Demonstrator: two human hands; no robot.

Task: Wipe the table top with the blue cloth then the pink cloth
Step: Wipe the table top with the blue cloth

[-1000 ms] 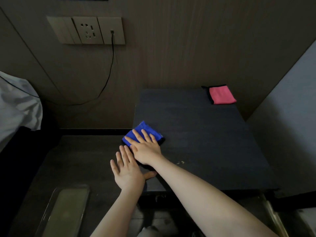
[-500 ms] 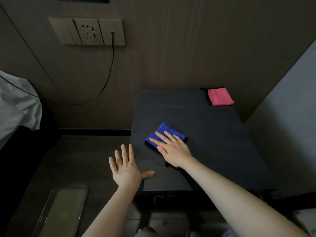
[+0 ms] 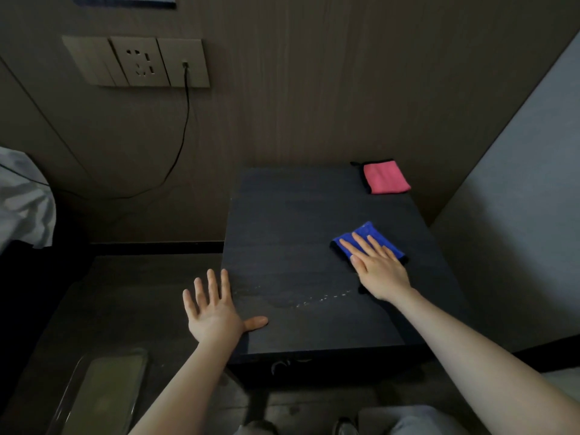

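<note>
- The right hand [image 3: 378, 268] lies flat on the blue cloth [image 3: 368, 241], fingers spread and palm down; its grip is wide, pressing the folded cloth to the table [image 3: 298, 221] rather than pinching it.
- The blue cloth sits toward the right side of the table top, about midway between the near and far edges.
- The left hand [image 3: 216, 312] is spread wide and holds nothing; it rests at the near left corner of the table, thumb on the top, and seems to brace the body.
- The step in hand is the blue-cloth wipe. A pale streak of residue [image 3: 317, 298] lies on the near part of the top, between the two hands, so that strip looks unfinished.
- To do it well, I would keep the palm flat and the pressure even, so the folded cloth slides whole and does not bunch under the fingers.
- Overlapping passes from side to side, worked toward one edge, should cover the streak and the far strip too.
- The pink cloth [image 3: 385, 177] lies folded at the far right corner, well apart from the blue one. The patch beneath it cannot be reached until it is lifted.
- A risk: a stroke carried too far right could push the blue cloth off the edge.
</note>
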